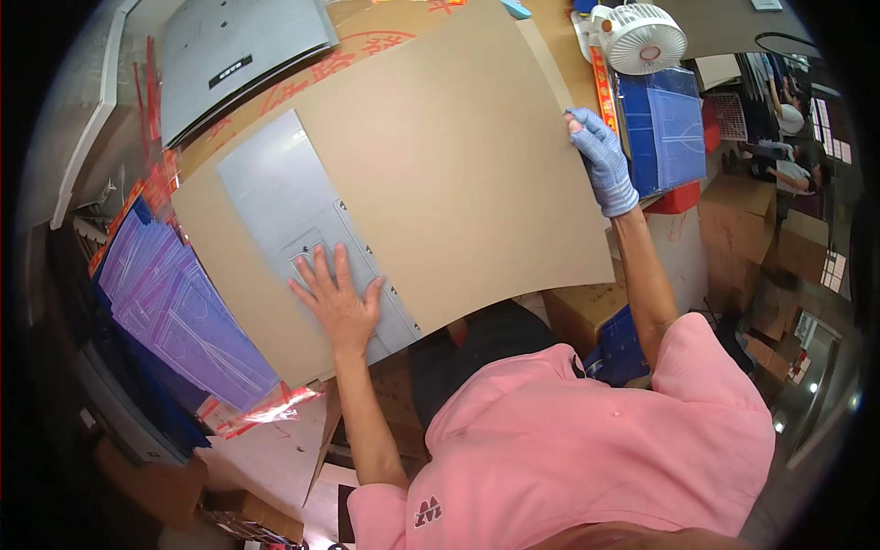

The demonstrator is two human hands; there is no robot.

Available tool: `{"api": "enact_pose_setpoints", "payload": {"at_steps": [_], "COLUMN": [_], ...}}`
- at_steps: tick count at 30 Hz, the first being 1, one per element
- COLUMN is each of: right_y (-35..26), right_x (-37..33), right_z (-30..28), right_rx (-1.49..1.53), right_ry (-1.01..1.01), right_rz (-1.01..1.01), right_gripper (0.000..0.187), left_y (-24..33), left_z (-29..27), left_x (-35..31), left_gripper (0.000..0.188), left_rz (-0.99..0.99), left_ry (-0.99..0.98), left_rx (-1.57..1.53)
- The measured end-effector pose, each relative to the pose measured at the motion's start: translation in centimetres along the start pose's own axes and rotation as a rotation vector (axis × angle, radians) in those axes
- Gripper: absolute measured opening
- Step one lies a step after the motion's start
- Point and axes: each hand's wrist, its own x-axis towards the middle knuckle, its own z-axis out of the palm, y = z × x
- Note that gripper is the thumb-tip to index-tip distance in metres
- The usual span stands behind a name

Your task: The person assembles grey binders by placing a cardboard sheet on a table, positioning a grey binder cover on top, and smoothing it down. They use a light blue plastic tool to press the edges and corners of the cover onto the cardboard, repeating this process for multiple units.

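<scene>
Plain brown cardboard sheet (440,156). Pale grey panel (302,229) beneath it. The right hand (602,163) wears a blue knit glove; the left hand (337,298) is bare. Translucent blue-violet sheets (174,312) with white line markings. White fan (646,38). Pink shirt (568,449).

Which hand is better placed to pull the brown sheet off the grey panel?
Right hand: its gloved fingers already grip the brown sheet edge. Left hand lies flat on the grey panel.
</scene>
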Motion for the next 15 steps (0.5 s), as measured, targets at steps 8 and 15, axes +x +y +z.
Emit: {"api": "enact_pose_setpoints", "payload": {"at_steps": [8, 15], "right_y": [-0.3, 0.4], "right_x": [-2.2, -2.8], "right_z": [9.6, 14.3], "right_rx": [0.036, -0.410], "right_ry": [-0.238, -0.211], "right_rz": [-0.453, -0.533], "right_gripper": [0.070, 0.067], "left_y": [1.0, 1.0], "left_z": [0.8, 0.2], "left_x": [0.5, 0.7], "left_gripper": [0.067, 0.064], "left_rz": [0.008, -0.007], "left_ry": [-0.047, -0.089], "left_rx": [0.091, 0.048]}}
